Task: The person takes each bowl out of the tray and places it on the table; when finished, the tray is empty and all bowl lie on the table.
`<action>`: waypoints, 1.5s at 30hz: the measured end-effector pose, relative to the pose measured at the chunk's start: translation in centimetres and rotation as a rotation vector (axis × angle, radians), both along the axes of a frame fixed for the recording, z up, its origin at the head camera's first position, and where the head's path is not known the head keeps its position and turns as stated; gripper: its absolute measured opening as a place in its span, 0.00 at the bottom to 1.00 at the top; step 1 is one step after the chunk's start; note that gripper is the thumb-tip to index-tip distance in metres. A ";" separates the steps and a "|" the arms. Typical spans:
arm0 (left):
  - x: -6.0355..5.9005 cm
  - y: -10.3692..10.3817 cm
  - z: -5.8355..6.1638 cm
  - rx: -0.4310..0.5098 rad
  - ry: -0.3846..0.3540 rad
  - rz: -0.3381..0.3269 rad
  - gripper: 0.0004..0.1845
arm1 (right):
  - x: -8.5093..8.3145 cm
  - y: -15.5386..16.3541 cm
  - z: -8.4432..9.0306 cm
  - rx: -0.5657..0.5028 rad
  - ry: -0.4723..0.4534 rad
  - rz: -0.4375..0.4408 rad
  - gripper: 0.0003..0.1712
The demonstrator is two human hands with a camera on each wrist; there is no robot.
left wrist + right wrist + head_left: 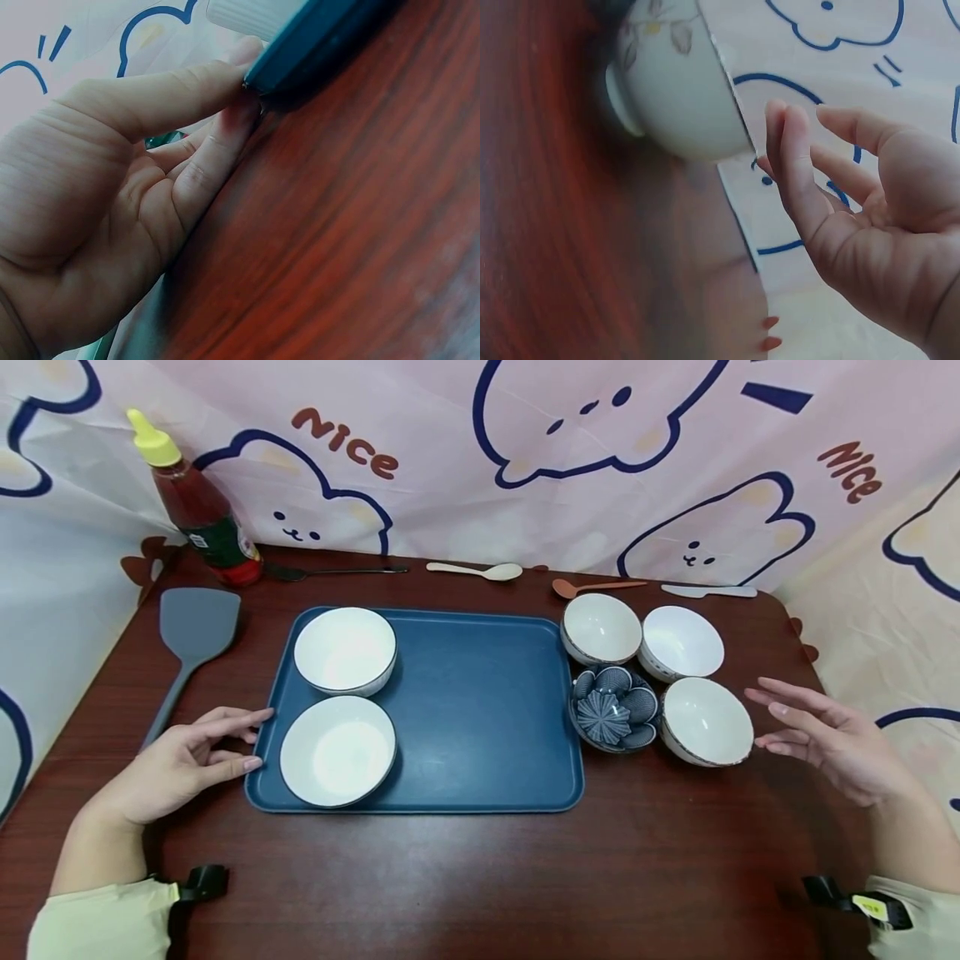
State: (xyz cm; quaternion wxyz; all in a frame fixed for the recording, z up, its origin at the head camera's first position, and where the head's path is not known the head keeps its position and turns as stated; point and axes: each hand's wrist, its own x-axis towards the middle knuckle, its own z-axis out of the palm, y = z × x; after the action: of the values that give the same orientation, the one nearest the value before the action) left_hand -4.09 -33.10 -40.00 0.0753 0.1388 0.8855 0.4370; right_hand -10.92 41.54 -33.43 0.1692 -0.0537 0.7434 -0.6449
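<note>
My left hand (180, 760) pinches the left rim of a blue rectangular tray (480, 718). The left wrist view has the tray's edge (289, 56) between thumb and fingers. Two white bowls (345, 652) stand on the tray's left part, one in front of the other. To the right of the tray, my right hand (840, 743) hovers with loosely bent fingers, holding nothing. Nearest to it is a white bowl (708, 722), slightly apart from the fingertips; the right wrist view shows a leaf pattern on this bowl's side (682, 90).
Two more white bowls (681, 643) and a dark blue petal-patterned dish (613, 710) cluster by the tray's right edge. Behind lie a black fork (337, 571), cream spoon (476, 571), brown spoon (596, 587) and white knife (708, 591). A grey spatula (197, 622) and sauce bottle (206, 518) are left.
</note>
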 end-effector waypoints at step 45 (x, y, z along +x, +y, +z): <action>-0.1 0.1 -0.2 -0.002 0.017 -0.008 0.30 | -3.8 -21.7 1.9 0.130 -0.039 0.332 0.33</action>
State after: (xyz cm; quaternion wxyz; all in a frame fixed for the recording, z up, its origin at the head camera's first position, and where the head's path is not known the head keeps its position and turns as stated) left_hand -4.21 -33.02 -40.19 0.0694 0.1460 0.8860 0.4345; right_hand -14.76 19.79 -31.54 0.2908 -0.1520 0.7610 -0.5597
